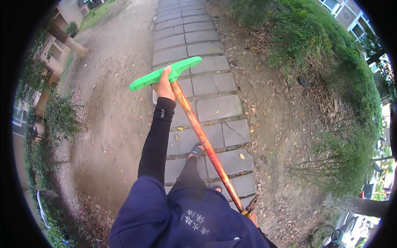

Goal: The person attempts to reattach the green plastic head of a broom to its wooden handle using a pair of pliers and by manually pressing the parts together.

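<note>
A green plastic crosspiece [183, 65] is fixed to the end of a long red-orange pole [203, 138], which runs slantwise across my body. My left hand [164, 83] grips the crosspiece near its joint with the pole, thumb on top. At the pole's lower end, by my hip, is my right hand [253, 218], mostly hidden by my dark blue apron. Pliers [252, 204] stick up beside it, their jaws upward; their handles are largely hidden there. It seems to hold both the pole's end and the pliers.
Under my sandalled feet a grey stone-slab path [218, 108] runs ahead, with uneven joints and fallen leaves. Bare soil borders both sides. Green shrubs [297, 40] stand at the right, a tree trunk [66, 40] at the upper left, and a bicycle [324, 235] at the lower right.
</note>
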`<state>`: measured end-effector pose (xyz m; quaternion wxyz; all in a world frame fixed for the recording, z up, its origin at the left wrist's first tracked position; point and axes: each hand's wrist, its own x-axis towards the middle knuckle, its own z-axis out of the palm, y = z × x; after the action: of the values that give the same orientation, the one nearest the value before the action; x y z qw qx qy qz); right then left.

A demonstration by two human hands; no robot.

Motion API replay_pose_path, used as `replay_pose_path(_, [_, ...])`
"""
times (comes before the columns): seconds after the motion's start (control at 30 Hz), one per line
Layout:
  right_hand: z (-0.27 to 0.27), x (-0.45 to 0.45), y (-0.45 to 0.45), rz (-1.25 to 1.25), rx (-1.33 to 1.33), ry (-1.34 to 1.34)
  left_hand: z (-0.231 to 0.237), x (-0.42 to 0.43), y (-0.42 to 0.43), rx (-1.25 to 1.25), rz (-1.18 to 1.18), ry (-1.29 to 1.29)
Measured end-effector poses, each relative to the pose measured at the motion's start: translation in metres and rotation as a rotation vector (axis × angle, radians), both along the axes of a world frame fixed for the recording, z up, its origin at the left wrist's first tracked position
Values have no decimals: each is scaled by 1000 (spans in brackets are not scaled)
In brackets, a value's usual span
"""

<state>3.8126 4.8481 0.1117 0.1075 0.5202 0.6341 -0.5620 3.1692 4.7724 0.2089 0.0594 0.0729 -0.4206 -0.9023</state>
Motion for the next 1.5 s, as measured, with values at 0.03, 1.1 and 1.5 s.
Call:
replay_pose_path(0.03, [-5,2,0,10,5,-1,-1,0,0,2,-2,2])
replay_pose_path(1.1, [33,-86,17,231,-287,172,64,-8,-11,392,-177,163])
replay_pose_path(1.5, [12,-55,54,316,111,107,41,-1,15,75,-41,144])
